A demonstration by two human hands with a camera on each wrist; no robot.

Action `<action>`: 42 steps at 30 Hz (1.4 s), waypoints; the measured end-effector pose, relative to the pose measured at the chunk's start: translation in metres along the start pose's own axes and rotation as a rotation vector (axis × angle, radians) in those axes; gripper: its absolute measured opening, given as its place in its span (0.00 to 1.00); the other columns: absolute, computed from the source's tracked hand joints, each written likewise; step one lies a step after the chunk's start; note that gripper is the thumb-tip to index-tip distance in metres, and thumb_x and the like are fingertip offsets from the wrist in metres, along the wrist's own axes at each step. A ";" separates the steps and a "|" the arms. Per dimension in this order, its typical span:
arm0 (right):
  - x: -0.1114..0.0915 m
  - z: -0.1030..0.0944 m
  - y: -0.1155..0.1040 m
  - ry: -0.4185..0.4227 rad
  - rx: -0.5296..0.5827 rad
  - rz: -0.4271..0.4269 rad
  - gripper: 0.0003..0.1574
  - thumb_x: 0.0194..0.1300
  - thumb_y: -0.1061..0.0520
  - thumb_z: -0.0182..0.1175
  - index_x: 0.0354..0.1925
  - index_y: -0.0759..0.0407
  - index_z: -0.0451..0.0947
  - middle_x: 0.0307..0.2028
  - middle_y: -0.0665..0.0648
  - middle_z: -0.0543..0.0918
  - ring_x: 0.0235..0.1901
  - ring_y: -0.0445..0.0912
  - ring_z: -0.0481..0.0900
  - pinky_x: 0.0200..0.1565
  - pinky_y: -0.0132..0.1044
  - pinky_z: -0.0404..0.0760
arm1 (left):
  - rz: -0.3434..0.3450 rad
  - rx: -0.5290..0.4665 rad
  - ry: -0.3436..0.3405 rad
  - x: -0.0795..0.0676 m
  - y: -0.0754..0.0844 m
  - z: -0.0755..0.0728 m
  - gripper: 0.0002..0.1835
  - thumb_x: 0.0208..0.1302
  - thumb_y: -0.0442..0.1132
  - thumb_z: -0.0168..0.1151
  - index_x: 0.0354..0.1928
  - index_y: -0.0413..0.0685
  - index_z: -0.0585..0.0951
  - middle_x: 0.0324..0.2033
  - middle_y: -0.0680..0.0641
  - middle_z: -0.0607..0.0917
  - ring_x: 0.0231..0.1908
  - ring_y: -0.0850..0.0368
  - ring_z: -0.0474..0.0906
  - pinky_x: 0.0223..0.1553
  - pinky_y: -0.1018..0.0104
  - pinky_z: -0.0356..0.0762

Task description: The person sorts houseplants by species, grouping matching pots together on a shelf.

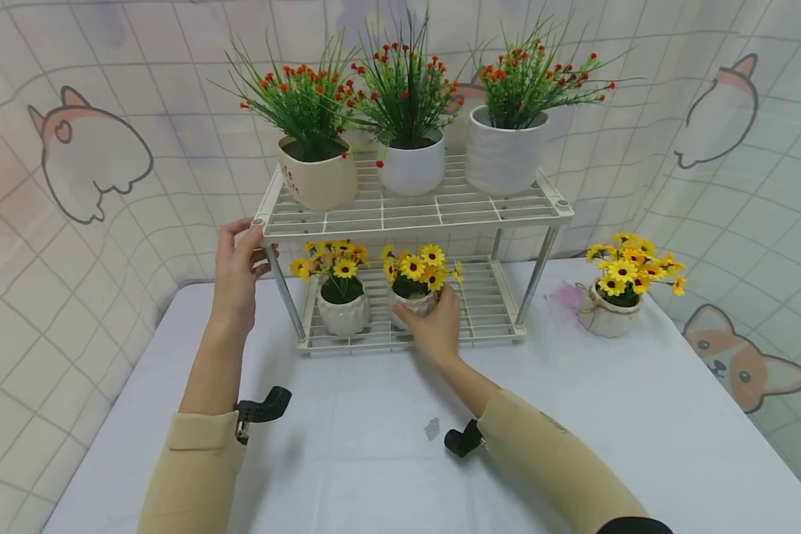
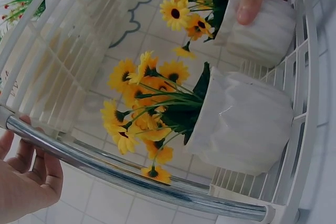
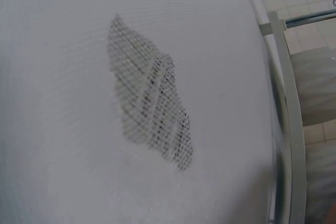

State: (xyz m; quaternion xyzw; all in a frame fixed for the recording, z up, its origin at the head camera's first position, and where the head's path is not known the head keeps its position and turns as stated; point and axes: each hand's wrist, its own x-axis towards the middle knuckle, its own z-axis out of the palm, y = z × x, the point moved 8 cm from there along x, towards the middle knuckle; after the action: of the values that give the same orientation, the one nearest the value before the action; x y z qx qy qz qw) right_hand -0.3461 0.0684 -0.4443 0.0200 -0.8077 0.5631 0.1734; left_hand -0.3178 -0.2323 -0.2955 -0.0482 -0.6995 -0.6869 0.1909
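Note:
On the lower tier of a white two-tier wire rack (image 1: 414, 228), my right hand (image 1: 440, 330) holds a small white pot of yellow flowers (image 1: 414, 304), thumb on its front left and fingers at its right side. The left wrist view shows that thumb against the white pot (image 2: 257, 35). A matching pot of yellow flowers (image 1: 343, 315) stands just left of it. My left hand (image 1: 236, 271) grips the rack's upper front left corner, fingers curled behind the metal post (image 2: 131, 166). In the right wrist view my hand is almost wholly out of sight.
Along the upper tier stand a cream pot (image 1: 320, 178), a white pot (image 1: 410, 167) and a ribbed white pot (image 1: 507, 156), all with red-flowered grass. A third yellow-flower pot (image 1: 607, 315) sits on the white-covered table (image 1: 374, 445) to the right. A grey patch (image 3: 152, 93) marks the cloth.

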 end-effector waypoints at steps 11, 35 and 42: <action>-0.005 -0.004 0.001 -0.146 -0.076 -0.004 0.60 0.61 0.46 0.76 0.76 0.64 0.53 0.68 0.67 0.63 0.68 0.59 0.63 0.69 0.56 0.62 | -0.003 0.013 0.001 -0.001 -0.001 -0.001 0.19 0.79 0.55 0.49 0.63 0.56 0.67 0.46 0.47 0.79 0.47 0.54 0.73 0.52 0.59 0.65; -0.029 -0.114 0.031 -0.061 -0.029 0.093 0.34 0.69 0.57 0.68 0.64 0.70 0.66 0.62 0.68 0.71 0.63 0.62 0.67 0.59 0.51 0.70 | -0.006 -0.006 -0.001 0.000 0.001 -0.002 0.19 0.80 0.54 0.49 0.64 0.55 0.66 0.47 0.45 0.79 0.47 0.54 0.73 0.52 0.60 0.66; -0.028 -0.164 0.051 0.121 -0.046 0.200 0.26 0.73 0.56 0.63 0.59 0.70 0.67 0.55 0.67 0.73 0.58 0.58 0.70 0.54 0.43 0.66 | -0.012 0.000 -0.003 -0.001 0.002 -0.001 0.19 0.80 0.53 0.48 0.65 0.55 0.66 0.45 0.47 0.79 0.47 0.54 0.73 0.52 0.60 0.66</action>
State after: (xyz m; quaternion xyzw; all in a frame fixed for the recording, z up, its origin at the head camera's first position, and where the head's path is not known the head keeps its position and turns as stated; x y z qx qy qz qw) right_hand -0.2886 0.2330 -0.4485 -0.0987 -0.8065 0.5591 0.1652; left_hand -0.3162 -0.2330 -0.2940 -0.0452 -0.7001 -0.6879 0.1859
